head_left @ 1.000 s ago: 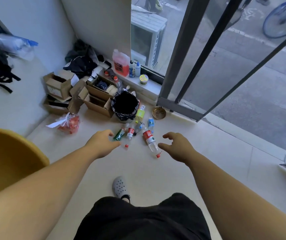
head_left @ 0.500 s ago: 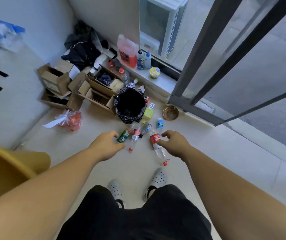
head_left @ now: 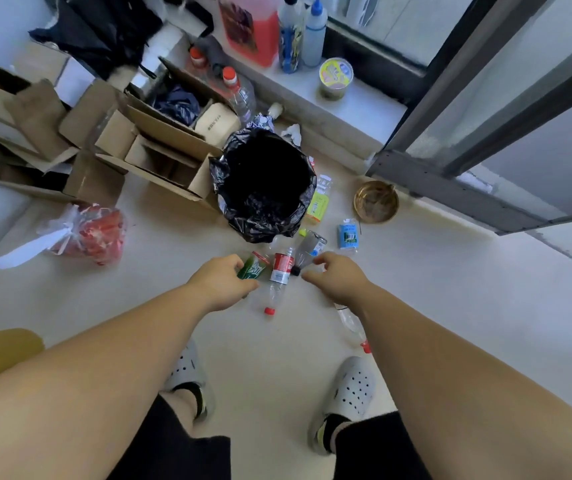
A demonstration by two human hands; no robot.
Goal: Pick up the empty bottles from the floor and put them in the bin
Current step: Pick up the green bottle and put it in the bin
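Note:
Several empty bottles lie on the floor in front of the bin (head_left: 263,223), which is lined with a black bag and open at the top. My left hand (head_left: 222,280) curls around the near end of the green bottle (head_left: 252,270), which lies on the floor. Beside it lies a red-label bottle (head_left: 281,268). My right hand (head_left: 338,278) hovers with its fingers apart, fingertips next to the black-capped crushed bottle (head_left: 307,249). A clear bottle with a red cap (head_left: 350,320) shows partly under my right forearm. A yellow-label bottle (head_left: 317,206) and a blue-label bottle (head_left: 347,235) lie farther right.
Open cardboard boxes (head_left: 160,147) stand left of the bin, and a red plastic bag (head_left: 94,233) lies in front of them. A brass bowl (head_left: 376,201) sits by the door frame (head_left: 450,188). A red jug (head_left: 253,26) and a cup (head_left: 335,77) stand on the sill. My feet (head_left: 187,372) are below.
I have leaned in closer to the floor. My left hand reached the green bottle and closed on it. My right hand moved forward past the red-capped clear bottle toward the black-capped one.

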